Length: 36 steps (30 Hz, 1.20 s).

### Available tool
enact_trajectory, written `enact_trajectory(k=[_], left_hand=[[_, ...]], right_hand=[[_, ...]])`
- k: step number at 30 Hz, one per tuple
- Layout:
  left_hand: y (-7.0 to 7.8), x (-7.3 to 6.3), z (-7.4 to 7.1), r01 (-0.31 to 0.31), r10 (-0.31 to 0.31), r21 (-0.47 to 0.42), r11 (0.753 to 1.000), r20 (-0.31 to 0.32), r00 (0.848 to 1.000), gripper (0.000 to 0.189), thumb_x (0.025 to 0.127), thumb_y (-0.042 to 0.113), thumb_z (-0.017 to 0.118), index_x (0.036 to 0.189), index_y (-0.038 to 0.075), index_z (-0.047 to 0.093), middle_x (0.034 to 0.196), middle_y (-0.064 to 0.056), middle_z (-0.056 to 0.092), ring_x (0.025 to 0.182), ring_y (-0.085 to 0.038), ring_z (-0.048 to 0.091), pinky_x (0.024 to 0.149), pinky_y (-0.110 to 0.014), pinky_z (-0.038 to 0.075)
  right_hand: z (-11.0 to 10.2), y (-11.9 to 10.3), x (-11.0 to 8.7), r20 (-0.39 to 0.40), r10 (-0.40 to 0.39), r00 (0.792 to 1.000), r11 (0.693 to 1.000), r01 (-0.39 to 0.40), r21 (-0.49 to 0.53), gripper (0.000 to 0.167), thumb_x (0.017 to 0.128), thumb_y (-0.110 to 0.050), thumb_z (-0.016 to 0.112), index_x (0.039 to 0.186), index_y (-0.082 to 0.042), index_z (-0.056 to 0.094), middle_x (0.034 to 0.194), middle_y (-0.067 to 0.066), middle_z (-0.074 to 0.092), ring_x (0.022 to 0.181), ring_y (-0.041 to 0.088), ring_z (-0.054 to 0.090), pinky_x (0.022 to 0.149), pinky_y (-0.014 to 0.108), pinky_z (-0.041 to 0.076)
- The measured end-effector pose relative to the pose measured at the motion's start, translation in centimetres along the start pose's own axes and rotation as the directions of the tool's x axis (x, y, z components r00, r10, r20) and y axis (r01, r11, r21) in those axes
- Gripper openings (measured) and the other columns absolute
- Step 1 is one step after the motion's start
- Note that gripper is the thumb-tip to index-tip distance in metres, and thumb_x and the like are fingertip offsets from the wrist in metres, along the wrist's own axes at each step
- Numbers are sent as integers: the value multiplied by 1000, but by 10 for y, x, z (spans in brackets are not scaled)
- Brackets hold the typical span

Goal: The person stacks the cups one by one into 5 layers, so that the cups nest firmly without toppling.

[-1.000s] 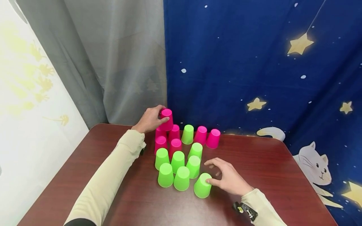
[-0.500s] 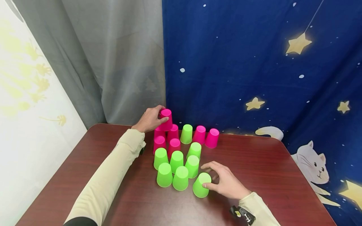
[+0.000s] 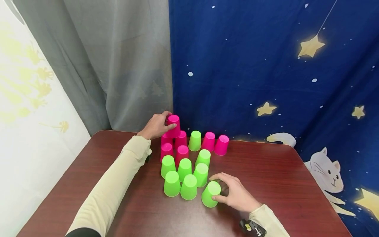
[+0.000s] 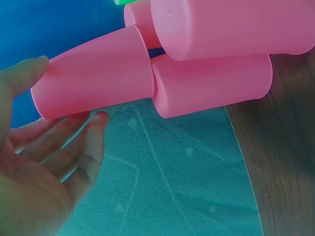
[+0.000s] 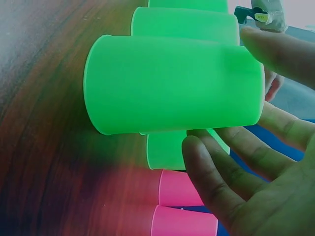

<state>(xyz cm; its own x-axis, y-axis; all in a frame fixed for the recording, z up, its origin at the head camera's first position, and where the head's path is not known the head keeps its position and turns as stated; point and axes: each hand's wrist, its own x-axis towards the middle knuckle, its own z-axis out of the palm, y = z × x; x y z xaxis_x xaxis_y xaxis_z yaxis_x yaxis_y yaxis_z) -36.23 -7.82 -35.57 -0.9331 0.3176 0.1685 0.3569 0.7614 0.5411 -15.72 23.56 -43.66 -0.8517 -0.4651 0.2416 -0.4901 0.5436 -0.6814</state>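
Note:
Upside down and high at the back left, a pink cup (image 3: 174, 122) sits over the rear pink cups (image 3: 181, 141), its rim seeming to touch them. My left hand (image 3: 157, 125) holds it with the thumb on one side and the fingers on the other; the left wrist view shows the thumb on the pink cup (image 4: 96, 76) near its base. At the front right, my right hand (image 3: 237, 194) grips an upside-down green cup (image 3: 210, 195) standing on the table. In the right wrist view, thumb and fingers curve round the closed end of that green cup (image 5: 172, 86).
Several green cups (image 3: 189, 187) stand mouth down left of my right hand. Two pink cups (image 3: 167, 152) stand behind them. Farther back are a green cup (image 3: 194, 141) and two pink ones (image 3: 221, 145). The brown table (image 3: 260, 171) meets a blue curtain (image 3: 237, 65) behind.
My right hand has come slightly nearer and lower, its fingers closing round the green cup. The left hand stays at the pink cup. The whole view has shifted a little.

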Motion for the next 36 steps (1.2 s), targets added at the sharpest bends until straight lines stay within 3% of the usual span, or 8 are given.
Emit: enact_trajectory(k=[8, 13, 19, 29, 36], left_hand=[[-6, -5, -3, 8, -8, -18, 1000, -2, 1000, 61, 93, 30, 71, 141, 1, 47, 126, -18, 65, 114, -32, 64, 98, -46, 55], [-14, -15, -6, 14, -15, -38, 999, -25, 1000, 59, 93, 30, 70, 140, 0, 48, 127, -20, 65, 116, -34, 64, 101, -47, 54], [-24, -41, -5, -9, 5, -66, 998, -65, 998, 55, 94, 30, 69, 136, 0, 50, 129, -19, 64, 115, -33, 65, 101, -47, 54], [-43, -94, 12, -48, 34, -93, 994, -145, 989, 44, 94, 24, 69, 128, 0, 56, 120, -17, 68, 105, -30, 69, 93, -48, 57], [-45, -126, 33, -58, 30, -154, 986, -180, 983, 35, 93, 19, 71, 123, 5, 60, 113, -13, 71, 98, -23, 71, 77, -34, 58]], right_hand=[[4, 4, -1, -24, -12, 1000, 1000, 12, 5, 45, 78, -14, 85, 118, -17, 65, 104, -4, 71, 80, 6, 64, 70, 28, 58], [5, 5, 2, -20, -4, 1000, 1000, 4, 16, 43, 78, -14, 85, 116, -15, 66, 102, -4, 71, 80, 5, 64, 69, 27, 58], [6, 6, 2, -35, -9, 999, 1000, 9, 23, 42, 78, -15, 86, 116, -16, 66, 100, -3, 71, 77, 6, 65, 68, 28, 59], [3, 4, 7, -36, -13, 999, 1000, 13, 4, 42, 79, -19, 86, 116, -14, 67, 101, -4, 71, 77, 5, 64, 68, 29, 59], [-3, 0, 13, -24, -61, 998, 998, 60, -34, 44, 76, -15, 87, 116, -10, 67, 103, -5, 72, 79, 4, 63, 70, 27, 58]])
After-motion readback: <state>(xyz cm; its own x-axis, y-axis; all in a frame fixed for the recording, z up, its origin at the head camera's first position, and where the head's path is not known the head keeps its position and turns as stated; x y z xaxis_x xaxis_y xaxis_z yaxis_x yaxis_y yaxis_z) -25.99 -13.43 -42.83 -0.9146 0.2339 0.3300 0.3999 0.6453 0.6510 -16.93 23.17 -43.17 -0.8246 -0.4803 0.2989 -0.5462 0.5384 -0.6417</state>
